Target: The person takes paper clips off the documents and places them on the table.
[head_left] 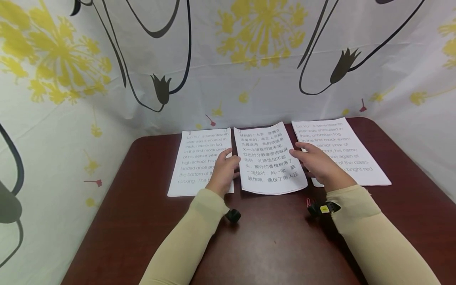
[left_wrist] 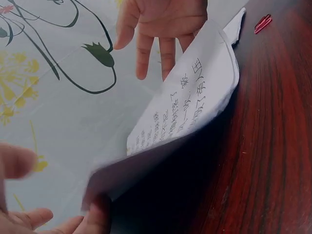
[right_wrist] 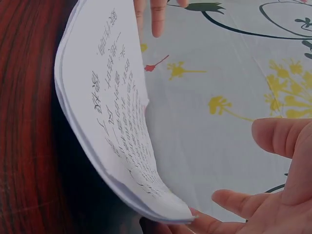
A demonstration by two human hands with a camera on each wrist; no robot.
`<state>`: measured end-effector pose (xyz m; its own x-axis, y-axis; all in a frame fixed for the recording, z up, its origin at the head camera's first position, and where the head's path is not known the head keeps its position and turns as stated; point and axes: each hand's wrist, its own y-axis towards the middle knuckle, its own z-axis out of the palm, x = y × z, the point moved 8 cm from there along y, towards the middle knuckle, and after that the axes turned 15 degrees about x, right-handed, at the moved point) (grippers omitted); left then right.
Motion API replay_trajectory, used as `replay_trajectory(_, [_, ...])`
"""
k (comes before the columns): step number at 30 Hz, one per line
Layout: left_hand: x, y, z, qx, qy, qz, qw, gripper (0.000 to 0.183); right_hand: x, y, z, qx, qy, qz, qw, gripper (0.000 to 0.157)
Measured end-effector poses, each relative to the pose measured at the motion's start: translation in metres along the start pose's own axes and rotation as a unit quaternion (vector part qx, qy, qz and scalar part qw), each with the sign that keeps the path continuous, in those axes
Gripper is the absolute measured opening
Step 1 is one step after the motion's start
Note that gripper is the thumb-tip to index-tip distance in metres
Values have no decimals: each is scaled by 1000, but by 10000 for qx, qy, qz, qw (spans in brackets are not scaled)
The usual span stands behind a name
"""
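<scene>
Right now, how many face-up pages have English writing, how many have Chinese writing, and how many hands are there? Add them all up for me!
English pages: 2, the left page and the right page
Chinese pages: 1, the middle page
Hands: 2, the left hand and the right hand
Total: 5

"Lin Yu's seventeenth year" on left sheet (head_left: 196, 164) (right sheet (head_left: 343, 148) too), "十七岁" on middle sheet (head_left: 267, 160)
</scene>
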<state>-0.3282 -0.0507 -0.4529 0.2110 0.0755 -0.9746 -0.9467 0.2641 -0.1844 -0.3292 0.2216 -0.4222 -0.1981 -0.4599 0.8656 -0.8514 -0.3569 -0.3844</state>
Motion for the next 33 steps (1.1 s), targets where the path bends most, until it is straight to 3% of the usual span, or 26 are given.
replay_trajectory(6, [3, 2, 3, 209, 24, -61, 9998, 73, 4, -1, 0, 54, -191, -293, 9994, 81])
replay_trajectory(17, [6, 2, 1, 174, 417, -303, 9985, 74, 6, 3, 1, 82, -290, -792, 9964, 82])
replay_trajectory(26, [3, 1, -1, 191, 137, -138, 9996, 76, 11, 1, 2, 13, 117, -1031, 9946, 83])
replay_trajectory(33, [2, 2, -2, 95, 412, -161, 9990, 73, 13, -2, -3, -284, 323, -1156, 9924, 84])
